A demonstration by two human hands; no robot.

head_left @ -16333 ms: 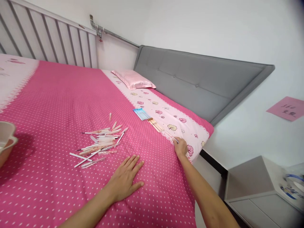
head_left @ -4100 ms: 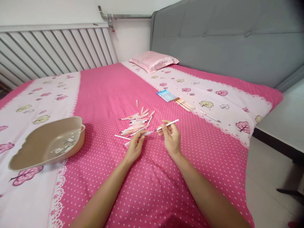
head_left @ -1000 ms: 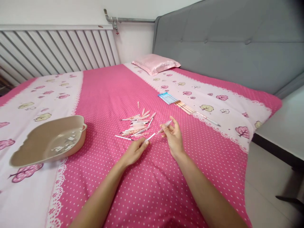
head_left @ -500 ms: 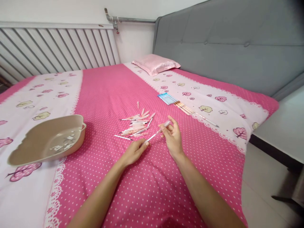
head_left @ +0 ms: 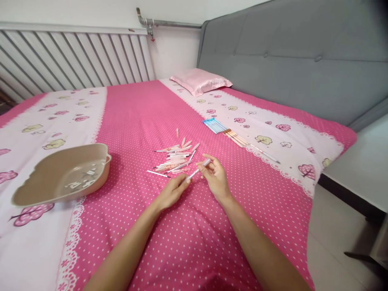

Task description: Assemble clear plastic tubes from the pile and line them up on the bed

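Note:
Over the pink dotted part of the bed, my left hand (head_left: 174, 190) is closed on a thin white pen refill (head_left: 193, 174). My right hand (head_left: 216, 178) pinches a pale pink, see-through pen barrel (head_left: 207, 162) by its side. Refill and barrel lie in one line, the refill's far end at or inside the barrel; my right fingers partly hide where they meet. Just beyond my hands is a loose heap of pink pen parts and white refills (head_left: 176, 158). One more refill (head_left: 158, 173) lies at the near left of the heap.
To the left stands a beige plastic basin (head_left: 39, 182) with small white pieces in it. A row of blue pens (head_left: 214, 125) and orange-toned pens (head_left: 235, 137) lies to the right, with a single pen (head_left: 264, 153) at its end. A pink pillow (head_left: 201, 81) rests by the grey headboard (head_left: 287, 52).
My right hand has come down and left toward my left hand with the barrel. Less of the white refill shows between the hands. The view has shifted slightly.

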